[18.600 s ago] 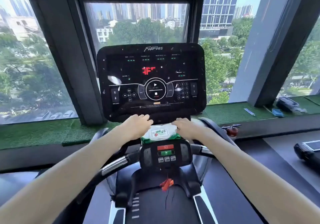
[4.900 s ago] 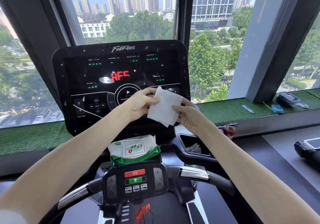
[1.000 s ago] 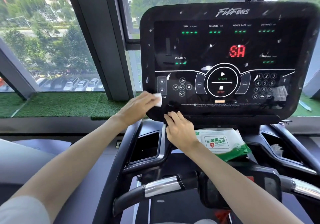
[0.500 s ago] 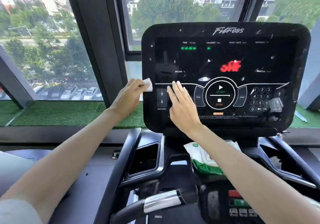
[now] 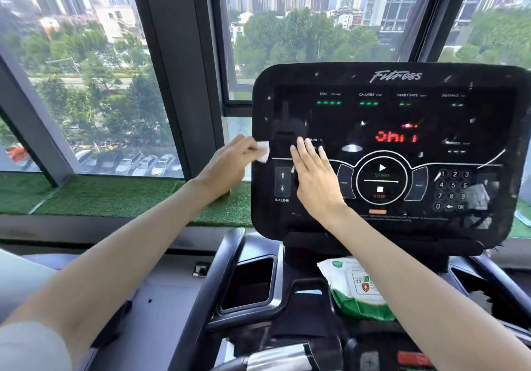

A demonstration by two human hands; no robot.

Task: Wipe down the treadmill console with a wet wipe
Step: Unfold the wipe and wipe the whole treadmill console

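Note:
The black treadmill console (image 5: 402, 112) fills the right half of the view, its red digits lit. My left hand (image 5: 227, 166) grips a folded white wet wipe (image 5: 263, 151) and presses it against the console's left edge, about halfway up. My right hand (image 5: 314, 178) lies flat on the panel with straight fingers, just right of the incline buttons (image 5: 282, 182). A green-and-white pack of wipes (image 5: 353, 287) rests on the tray below the console, partly hidden by my right forearm.
A cup-holder recess (image 5: 250, 284) sits lower left of the console. A chrome-banded handlebar (image 5: 275, 360) crosses the bottom. Artificial grass (image 5: 115, 195) covers the window ledge behind, with dark window pillars (image 5: 175, 68) above it.
My left hand has slid the wipe up the console's left edge from its lower corner. My right hand rose from the bottom lip to lie flat on the panel.

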